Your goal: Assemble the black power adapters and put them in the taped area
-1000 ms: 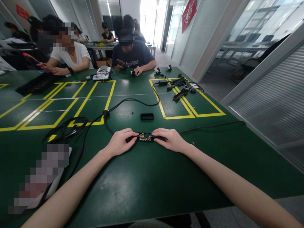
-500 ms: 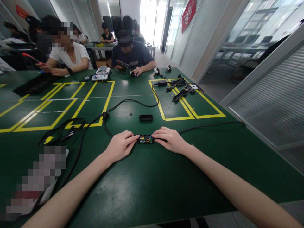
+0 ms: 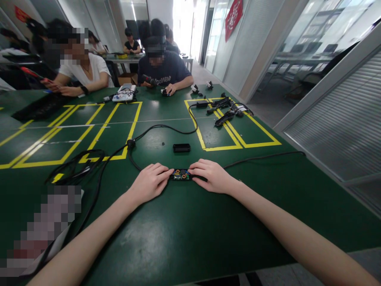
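An opened black power adapter (image 3: 181, 175) lies on the green table in front of me, its circuit board with two copper-coloured rings facing up. My left hand (image 3: 151, 181) pinches the adapter's left end between thumb and fingers. At the opposite end, the fingers of my right hand (image 3: 210, 176) close on its right corner, beside the cord. Just beyond the adapter rests a black hollow cover (image 3: 181, 148), untouched. A black cord (image 3: 264, 157) runs off to the right from behind my right hand, and another cable (image 3: 134, 161) passes behind my left hand.
Coiled cables (image 3: 76, 167) and a partly blurred flat object (image 3: 44, 230) lie at left. Yellow tape (image 3: 224, 149) marks rectangles on the table. Black parts (image 3: 224, 113) with cables sit at far right. Across the table, a person in a dark shirt (image 3: 163, 73) handles a small object.
The view has shifted slightly, so everything sits a little further left. Both hands stay at the adapter's ends, with only a slight shift of the right fingers.
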`<state>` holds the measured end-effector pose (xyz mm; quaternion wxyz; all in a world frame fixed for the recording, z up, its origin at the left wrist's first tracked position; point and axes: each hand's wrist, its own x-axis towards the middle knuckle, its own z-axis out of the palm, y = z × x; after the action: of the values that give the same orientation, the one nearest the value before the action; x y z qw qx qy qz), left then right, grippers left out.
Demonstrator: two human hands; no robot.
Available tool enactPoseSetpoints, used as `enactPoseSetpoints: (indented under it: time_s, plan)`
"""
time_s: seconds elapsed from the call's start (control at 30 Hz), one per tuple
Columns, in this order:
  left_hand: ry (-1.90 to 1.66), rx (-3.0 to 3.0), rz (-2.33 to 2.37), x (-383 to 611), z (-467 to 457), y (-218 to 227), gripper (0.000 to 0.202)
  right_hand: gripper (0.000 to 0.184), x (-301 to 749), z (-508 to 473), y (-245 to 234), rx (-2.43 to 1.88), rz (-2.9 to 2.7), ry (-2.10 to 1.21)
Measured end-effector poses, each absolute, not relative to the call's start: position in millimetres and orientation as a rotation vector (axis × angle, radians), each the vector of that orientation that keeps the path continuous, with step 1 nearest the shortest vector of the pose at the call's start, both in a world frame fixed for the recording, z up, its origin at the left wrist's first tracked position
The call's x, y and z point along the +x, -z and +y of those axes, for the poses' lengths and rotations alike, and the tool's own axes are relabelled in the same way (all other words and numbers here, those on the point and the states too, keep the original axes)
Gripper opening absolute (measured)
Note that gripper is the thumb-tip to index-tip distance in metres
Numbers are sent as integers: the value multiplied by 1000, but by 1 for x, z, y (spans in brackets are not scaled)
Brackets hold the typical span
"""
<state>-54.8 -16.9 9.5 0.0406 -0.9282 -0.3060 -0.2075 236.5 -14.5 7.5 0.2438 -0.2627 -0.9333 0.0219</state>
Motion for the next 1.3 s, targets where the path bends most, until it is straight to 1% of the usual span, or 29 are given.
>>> enactPoseSetpoints:
  time_s: [0.13,0.27,0.37,0.43,0.57,0.6,0.7,0.8,0.93,1.0,1.1,1.2,1.3]
  plan:
    - [666,-2866,-893,-57,-16,-11,31,22,237,-15,-4,-756,-2399,-162]
    - [632,-2865,-869,-54,-16,-11,39,27,237,-12,4,-990,-2153,-168]
    - [605,-2832,-908,-48,-17,-10,35,29,234,0,11,-1144,-2070,-165]
    - [591,-2825,-903,-44,-17,-10,31,36,230,15,13,-1221,-2069,-166]
    - [566,-2851,-861,-41,-14,-10,30,59,218,52,10,-1361,-2182,-185]
    - [569,-2857,-862,-41,-14,-10,29,61,215,62,7,-1391,-2227,-205]
    - [605,-2878,-886,-42,-13,-9,27,56,207,83,-4,-1450,-2322,-304]
    - [695,-2902,-973,-44,-12,-10,29,48,204,89,-13,-1392,-2358,-561]
    - [847,-2852,-1174,-45,-9,-10,46,20,206,69,-15,-1220,-2252,-923]
    - [887,-2847,-1253,-46,-8,-9,53,22,207,51,-13,-1150,-2122,-1050]
    - [880,-2881,-1319,-46,-7,-7,67,30,208,25,-6,-1100,-1893,-1193]
    - [828,-2963,-1277,-46,-8,-5,77,32,205,10,1,-1129,-1799,-1190]
    - [817,-3000,-1262,-47,-8,-5,81,30,201,6,6,-1133,-1723,-1153]
